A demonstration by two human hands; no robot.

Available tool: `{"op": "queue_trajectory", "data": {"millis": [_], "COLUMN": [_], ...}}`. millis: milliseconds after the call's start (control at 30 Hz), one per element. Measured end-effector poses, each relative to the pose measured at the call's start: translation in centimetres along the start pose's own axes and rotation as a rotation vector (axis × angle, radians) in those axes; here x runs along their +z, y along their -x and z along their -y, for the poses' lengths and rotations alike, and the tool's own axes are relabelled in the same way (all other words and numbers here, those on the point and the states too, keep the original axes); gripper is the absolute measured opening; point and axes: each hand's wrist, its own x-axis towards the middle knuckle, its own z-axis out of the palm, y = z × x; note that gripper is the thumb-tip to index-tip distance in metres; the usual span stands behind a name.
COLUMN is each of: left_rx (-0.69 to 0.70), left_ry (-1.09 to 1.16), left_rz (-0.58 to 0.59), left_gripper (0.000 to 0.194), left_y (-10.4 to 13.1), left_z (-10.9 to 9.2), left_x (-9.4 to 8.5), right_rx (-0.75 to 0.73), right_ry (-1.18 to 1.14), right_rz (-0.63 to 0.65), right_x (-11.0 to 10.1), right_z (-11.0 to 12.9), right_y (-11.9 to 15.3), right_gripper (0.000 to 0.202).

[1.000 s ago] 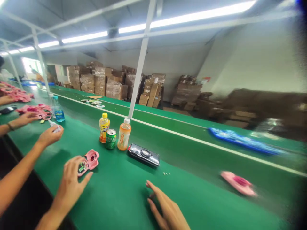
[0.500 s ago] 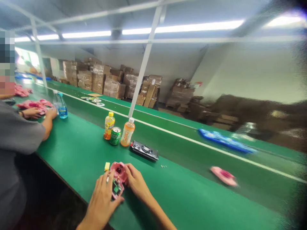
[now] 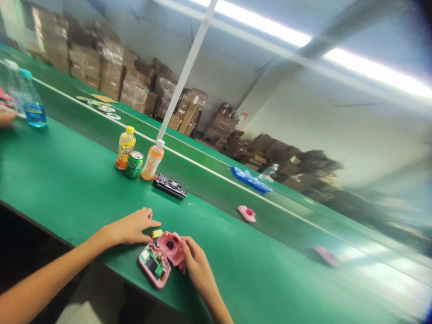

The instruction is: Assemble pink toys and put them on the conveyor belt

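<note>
An opened pink plastic casing lies near the table's front edge. Its lower half [image 3: 155, 266] shows a green circuit board and a dark part. The other half [image 3: 169, 245], with a dark round opening, is tilted up beside it, and my right hand [image 3: 194, 258] grips its right edge between thumb and fingers. My left hand [image 3: 137, 226] is off the casing, just up and left of it, fingers apart and one pointing right. Close to its fingertips lies a small yellow block [image 3: 156, 234], touching the casing or almost so.
Beyond the hands stand a yellow-capped bottle [image 3: 125, 148], a green can [image 3: 134, 164], an orange bottle [image 3: 153, 160] and a black device [image 3: 171, 185]. Pink pieces [image 3: 247, 213] and a blue item [image 3: 251, 179] lie on the belt. Another person's hand [image 3: 6, 117] shows at far left.
The view has swung right and tilted. My left hand has let go of the casing and moved up-left beside the yellow block. The casing is spread wider; my right hand still holds it.
</note>
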Motion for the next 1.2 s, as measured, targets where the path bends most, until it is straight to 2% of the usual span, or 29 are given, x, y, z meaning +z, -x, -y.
{"op": "queue_trajectory", "data": {"millis": [100, 200, 300, 400, 467, 567, 667, 767, 867, 933, 1000, 1067, 1133, 1200], "left_rx": [0.056, 0.060, -0.020, -0.102, -0.111, -0.057, -0.024, -0.053, -0.102, -0.144, -0.204, -0.277, -0.321, -0.303], "left_ry": [0.012, 0.018, 0.010, 0.001, -0.008, -0.021, -0.021, 0.008, 0.085, 0.149, 0.283, 0.546, 0.840, 0.997], "left_rz": [0.034, -0.004, -0.076, -0.099, -0.040, 0.122, 0.221, 0.227, 0.164, 0.102, 0.025, -0.080, -0.203, -0.308], "left_gripper": [0.024, 0.014, 0.022, 0.038, 0.039, 0.037, 0.020, 0.012, 0.019, 0.028, 0.035, 0.040, 0.052, 0.062], "left_y": [-1.0, -1.0, -0.5, -0.5, -1.2, -2.6, -3.7, -3.6, -2.4, -1.4, -0.3, 0.8, 1.8, 2.7], "left_z": [-0.2, -0.6, -0.9, -1.1, -1.1, -1.3, -1.8, -2.3, -2.4, -2.2, -2.0, -1.9, -2.0, -2.5], "left_x": [-0.4, 0.7, 1.9, 2.1, 1.6, 0.5, 0.1, 0.3, 0.8, 1.4, 2.3, 3.4, 4.4, 5.1], "right_rx": [-0.016, -0.015, -0.017, -0.051, -0.075, -0.065, -0.056, -0.065, -0.055, -0.089, -0.201, -0.388, -0.570, -0.677], "right_ry": [-0.014, -0.023, 0.017, 0.098, 0.138, 0.141, 0.108, 0.050, -0.001, 0.038, 0.161, 0.316, 0.445, 0.525], "right_rz": [-0.036, -0.067, -0.110, -0.193, -0.265, -0.310, -0.232, -0.177, -0.238, -0.331, -0.494, -0.616, -0.565, -0.413], "right_x": [0.4, 0.6, 0.4, -0.3, -0.8, -0.9, -0.1, 0.7, 0.7, 0.4, 0.7, 1.7, 3.4, 5.2], "right_z": [0.0, -0.3, -0.4, -0.1, 0.2, 0.2, -0.6, -1.5, -1.8, -1.3, 0.1, 1.9, 3.7, 5.1], "right_y": [0.1, 0.3, 0.4, 0.1, -0.1, 0.3, 1.5, 2.9, 3.8, 4.0, 3.7, 2.9, 1.7, 0.4], "right_gripper": [0.067, 0.066, 0.063, 0.063, 0.065, 0.065, 0.063, 0.058, 0.053, 0.050, 0.041, 0.028, 0.018, 0.018]}}
